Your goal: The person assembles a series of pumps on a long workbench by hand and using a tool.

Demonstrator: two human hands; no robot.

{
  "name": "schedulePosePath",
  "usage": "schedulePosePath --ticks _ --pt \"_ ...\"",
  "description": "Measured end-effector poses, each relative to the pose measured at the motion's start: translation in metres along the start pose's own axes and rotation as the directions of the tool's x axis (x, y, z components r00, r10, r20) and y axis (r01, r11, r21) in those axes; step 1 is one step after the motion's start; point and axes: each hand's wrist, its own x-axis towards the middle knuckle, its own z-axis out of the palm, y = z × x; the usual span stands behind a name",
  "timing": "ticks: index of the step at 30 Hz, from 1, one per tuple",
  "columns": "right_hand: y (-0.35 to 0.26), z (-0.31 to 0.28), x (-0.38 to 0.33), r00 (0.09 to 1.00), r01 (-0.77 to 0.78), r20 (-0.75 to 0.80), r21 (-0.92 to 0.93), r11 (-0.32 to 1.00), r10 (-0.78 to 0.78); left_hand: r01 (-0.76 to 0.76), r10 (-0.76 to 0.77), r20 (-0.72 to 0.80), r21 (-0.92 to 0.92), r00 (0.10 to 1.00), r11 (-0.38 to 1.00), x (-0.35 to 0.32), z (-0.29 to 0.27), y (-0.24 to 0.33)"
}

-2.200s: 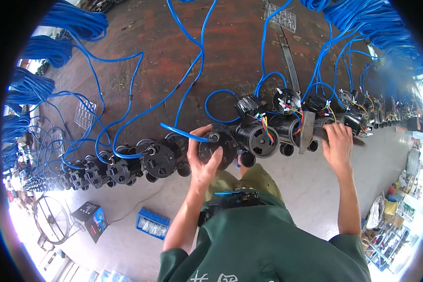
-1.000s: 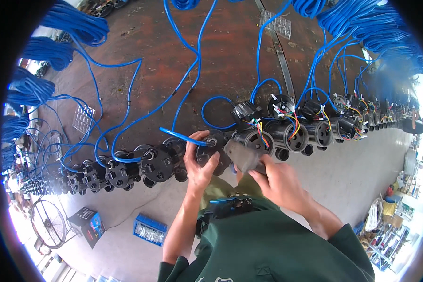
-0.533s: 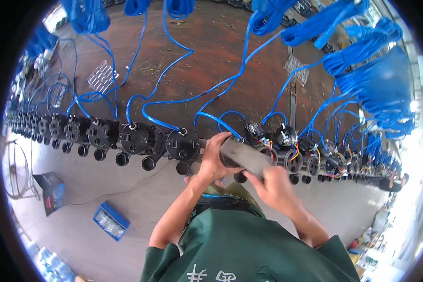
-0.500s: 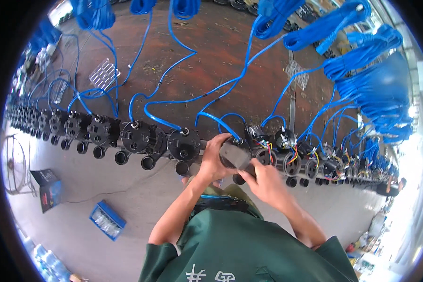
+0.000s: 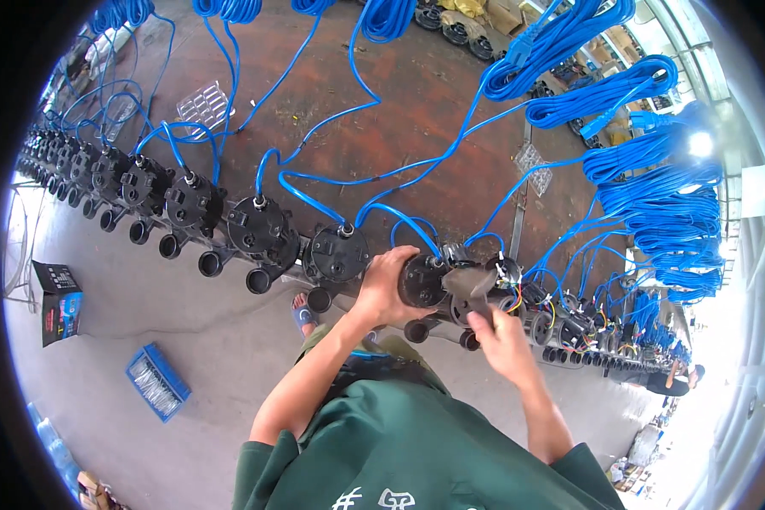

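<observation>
My left hand (image 5: 384,291) is wrapped round the side of a black round pump-like housing (image 5: 422,280) with a blue cable at its top. In my right hand (image 5: 503,342) is the handle of a dark grey mallet (image 5: 470,284). The mallet's head is slightly blurred and overlaps the right side of that housing and the neighbouring unit; whether it touches either I cannot tell. Just left of my left hand stands another closed black housing (image 5: 340,253). Past the mallet, a unit with coloured wires (image 5: 512,297) lies open.
The row of black housings (image 5: 191,204) runs along the near edge of a worn reddish-brown table (image 5: 331,110). Coiled blue cables (image 5: 654,200) lie at the far right, and clear plastic trays (image 5: 206,106) on the tabletop. A blue crate (image 5: 159,382) and a dark box (image 5: 59,302) sit on the floor.
The mallet has moved right, off the top of the housing, with my right hand shifting right and slightly down. My left hand stays on the same housing. The whole view has tilted.
</observation>
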Motion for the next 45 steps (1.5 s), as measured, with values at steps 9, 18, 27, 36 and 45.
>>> schedulePosePath --ticks 9,18,27,36,45 --pt "-0.063 0.011 0.006 0.964 0.264 -0.035 -0.027 0.964 -0.265 -0.058 0.058 -0.009 0.039 0.998 0.998 0.004 -0.002 -0.002" --pt "-0.063 -0.038 -0.018 0.997 0.032 0.062 0.302 0.953 -0.053 0.001 0.000 -0.026 0.027 1.000 1.000 0.000 -0.002 -0.003" --pt "-0.020 -0.008 -0.004 0.999 -0.015 0.045 0.116 0.993 0.009 -0.007 0.007 0.019 0.006 1.000 1.000 -0.002 0.003 0.003" --pt "-0.060 0.016 0.012 0.990 0.005 0.142 -0.082 0.997 0.007 0.059 -0.052 0.045 -0.169 0.998 0.984 -0.005 0.025 -0.041" --pt "-0.015 -0.028 -0.039 0.995 0.090 0.005 0.313 0.946 -0.096 0.158 -0.166 -0.078 -0.102 0.983 0.982 -0.047 0.020 -0.031"
